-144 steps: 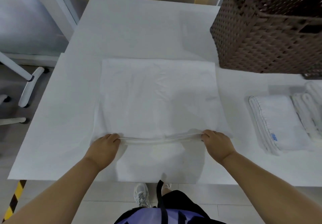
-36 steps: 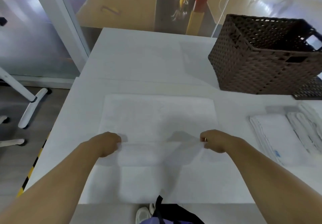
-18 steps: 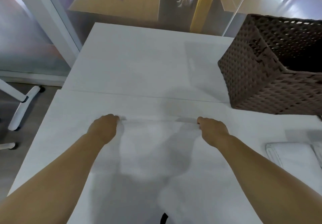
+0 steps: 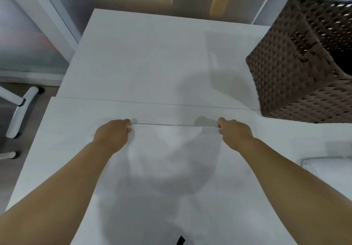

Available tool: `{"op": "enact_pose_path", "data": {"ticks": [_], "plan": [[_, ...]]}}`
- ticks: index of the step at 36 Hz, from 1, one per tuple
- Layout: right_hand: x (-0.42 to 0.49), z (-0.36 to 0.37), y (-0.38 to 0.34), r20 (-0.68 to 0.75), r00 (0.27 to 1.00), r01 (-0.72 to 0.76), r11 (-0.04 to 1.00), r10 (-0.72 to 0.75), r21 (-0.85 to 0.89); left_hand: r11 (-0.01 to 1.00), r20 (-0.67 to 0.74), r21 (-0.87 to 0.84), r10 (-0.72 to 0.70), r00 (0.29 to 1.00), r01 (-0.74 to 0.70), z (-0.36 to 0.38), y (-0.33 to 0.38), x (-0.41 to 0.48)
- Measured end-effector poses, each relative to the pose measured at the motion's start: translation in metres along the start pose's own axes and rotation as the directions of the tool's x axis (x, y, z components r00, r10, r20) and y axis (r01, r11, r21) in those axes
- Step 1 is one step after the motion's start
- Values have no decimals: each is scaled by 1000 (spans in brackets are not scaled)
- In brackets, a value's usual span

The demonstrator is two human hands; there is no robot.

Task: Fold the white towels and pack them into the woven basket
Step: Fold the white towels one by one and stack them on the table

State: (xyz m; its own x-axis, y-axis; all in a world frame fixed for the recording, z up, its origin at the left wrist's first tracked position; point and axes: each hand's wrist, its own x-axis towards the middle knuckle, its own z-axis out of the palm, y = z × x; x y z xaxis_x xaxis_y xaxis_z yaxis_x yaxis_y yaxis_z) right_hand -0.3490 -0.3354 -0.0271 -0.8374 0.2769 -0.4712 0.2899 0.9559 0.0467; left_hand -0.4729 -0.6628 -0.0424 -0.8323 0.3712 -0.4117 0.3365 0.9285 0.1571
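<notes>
Far left, off the desk (image 4: 144, 58): a white chair leg (image 4: 19, 111) on the floor.

Left hand (image 4: 112, 136): fingers curled, pinching the left end of the towel's far edge. Knuckles up, low over the desk.

Towel (image 4: 171, 145): white, spread flat on the desk in front of the person. Its held edge runs straight left to right between the two hands, parallel to the seam in the desk and just short of it. The rest of the cloth lies from the hands back toward the body. How many layers lie under it is too pale to tell.

Right hand (image 4: 236, 132): likewise clenched on the right end of that same edge, level with the left.

Basket (image 4: 282, 77): brown, woven, standing on the desk to the right and farther away, apart from the towel. The right hand is the nearer one.

Right edge: a folded towel (image 4: 329, 166) lying on the desk, only partly in view.

Judgement: this fold looks about ready to set down. Later folds should shorten the long left-to-right axis, then the bundle goes rightward.
</notes>
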Motion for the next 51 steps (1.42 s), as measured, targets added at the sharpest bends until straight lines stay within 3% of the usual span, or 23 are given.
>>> {"op": "enact_pose_path", "data": {"ticks": [5, 8, 10, 12, 14, 16, 18, 21, 28, 32, 36, 39, 44, 48, 51], "plan": [[-9, 20, -2, -200, 980, -14, 999, 4, -52, 979, -102, 197, 68, 992, -46, 11, 10, -3], [-27, 32, -7, -355, 934, -11, 998, 34, 66, 973, -236, 137, 215, 948, -187, 20, 15, -8], [-41, 37, -18, -414, 910, 25, 991, 33, 134, 948, -243, 94, 318, 916, -304, 25, 20, -8], [-56, 43, -32, -350, 937, 61, 990, -11, 129, 939, -172, 76, 344, 923, -336, 30, 26, -10], [-68, 53, -47, -128, 991, 65, 989, -47, 135, 948, -113, 80, 315, 942, -308, 37, 29, -12], [-74, 66, -57, 64, 996, 61, 991, -69, 118, 959, -117, 83, 280, 953, -271, 40, 29, -15], [-77, 73, -64, 154, 983, 91, 995, -98, 52, 966, -130, 61, 259, 957, -253, 42, 28, -20], [-69, 70, -66, 178, 975, 135, 991, -133, 2, 973, -129, 56, 228, 965, -223, 42, 23, -30], [-20, 47, -59, 90, 961, 263, 965, -261, -11, 992, -50, 90, 88, 995, -83, 39, 12, -52], [8, 30, -58, 14, 984, 178, 984, -177, -20, 997, 31, 11, 80, 996, -80, 39, 16, -58], [11, 24, -62, -74, 995, 65, 998, -67, -25, 996, 148, 59, 54, 988, -63, 35, 28, -56], [-3, 30, -66, -116, 993, 29, 995, -18, 96, 1000, 108, 18, 6, 994, -8, 36, 38, -51], [-39, 51, -64, -145, 985, -43, 953, 90, 300, 954, 18, -278, -112, 993, 113, 41, 50, -36], [-54, 66, -62, -80, 969, -175, 878, 233, 446, 886, 43, -430, -173, 984, 175, 42, 60, -23], [-52, 65, -61, 62, 945, -294, 749, 322, 594, 845, 113, -473, -222, 969, 249, 41, 65, -19]]}}
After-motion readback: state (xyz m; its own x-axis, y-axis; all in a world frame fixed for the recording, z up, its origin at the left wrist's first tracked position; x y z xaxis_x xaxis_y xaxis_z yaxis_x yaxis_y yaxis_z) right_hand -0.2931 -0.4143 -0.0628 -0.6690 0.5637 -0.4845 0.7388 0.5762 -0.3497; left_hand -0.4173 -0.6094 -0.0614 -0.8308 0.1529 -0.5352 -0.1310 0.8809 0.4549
